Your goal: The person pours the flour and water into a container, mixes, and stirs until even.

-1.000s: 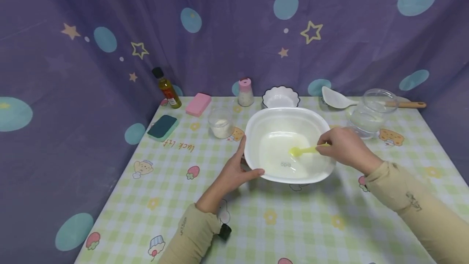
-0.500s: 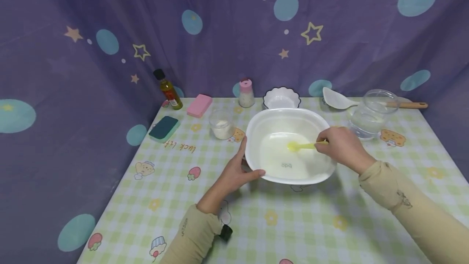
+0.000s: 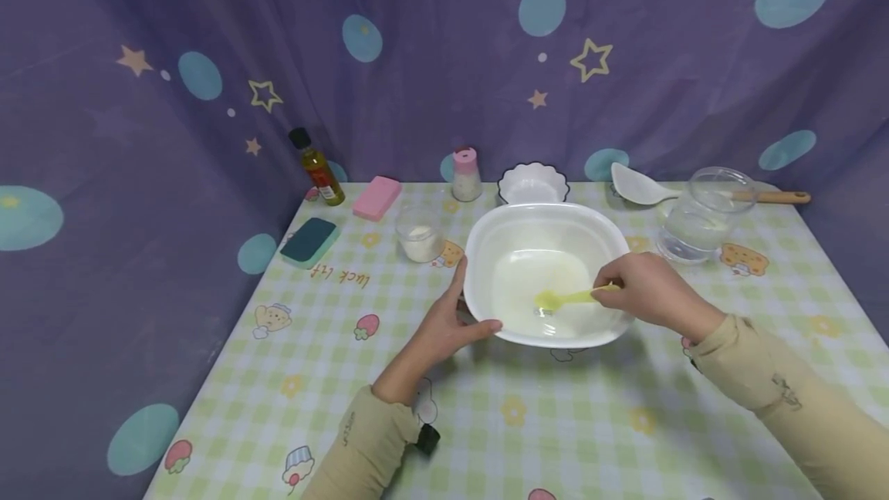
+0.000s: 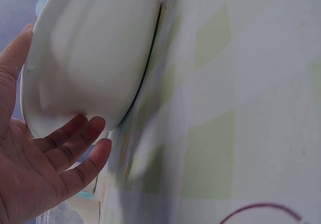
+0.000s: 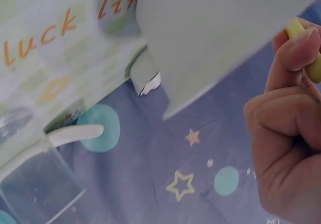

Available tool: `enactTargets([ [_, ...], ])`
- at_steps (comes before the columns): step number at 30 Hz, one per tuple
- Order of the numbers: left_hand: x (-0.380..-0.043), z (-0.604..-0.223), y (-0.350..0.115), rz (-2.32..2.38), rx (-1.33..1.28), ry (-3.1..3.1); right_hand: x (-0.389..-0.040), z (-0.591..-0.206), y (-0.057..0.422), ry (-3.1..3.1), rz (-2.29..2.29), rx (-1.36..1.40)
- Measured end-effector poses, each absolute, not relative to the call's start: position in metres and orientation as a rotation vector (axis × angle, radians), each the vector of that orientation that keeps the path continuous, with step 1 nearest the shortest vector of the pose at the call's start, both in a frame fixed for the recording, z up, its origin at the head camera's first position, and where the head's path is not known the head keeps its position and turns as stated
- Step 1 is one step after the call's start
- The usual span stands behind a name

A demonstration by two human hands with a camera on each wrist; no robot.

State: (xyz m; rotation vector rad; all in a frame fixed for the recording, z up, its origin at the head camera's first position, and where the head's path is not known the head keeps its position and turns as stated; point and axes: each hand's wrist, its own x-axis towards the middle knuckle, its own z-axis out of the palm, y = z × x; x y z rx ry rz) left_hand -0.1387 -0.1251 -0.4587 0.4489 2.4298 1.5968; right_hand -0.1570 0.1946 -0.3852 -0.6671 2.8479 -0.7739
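A white basin [image 3: 542,226] with a pale, shiny layer over its bottom stands mid-table. My left hand [image 3: 444,322] holds its left end, thumb over the near rim; in the left wrist view the other fingers [image 4: 75,138] lie against the outer wall under the rim. Above the basin's right side, my right hand [image 3: 649,288] pinches the handle of a small yellow spoon [image 3: 569,298]. The spoon's bowl is down at the basin's bottom, left of the hand. In the right wrist view only the handle end [image 5: 295,29] shows between thumb and finger.
Behind the basin stand a scalloped dish [image 3: 532,185] and a pink-topped shaker [image 3: 466,176]. Left are a cup of white powder [image 3: 420,241], a pink sponge [image 3: 376,199], a green sponge [image 3: 309,242] and an oil bottle [image 3: 321,176]. Right are a clear pitcher [image 3: 698,226] and a spatula [image 3: 639,187].
My right hand has moved slightly toward me, and the spoon's bowl has shifted left and nearer across the basin's bottom. My left hand and the basin have stayed in place.
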Motion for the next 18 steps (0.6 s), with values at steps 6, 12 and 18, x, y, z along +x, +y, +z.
enactTargets([
  [6,-0.139,-0.459,-0.125,1.595,0.451,2.422,-0.158,-0.397,0.176,2.842,-0.814,-0.756],
  [12,-0.138,-0.459,-0.126,1.578,0.45,2.436,-0.166,-0.406,0.159,2.905,-0.796,-0.747],
  [18,-0.138,-0.458,-0.126,1.585,0.45,2.431,-0.177,-0.407,0.15,2.948,-0.799,-0.669],
])
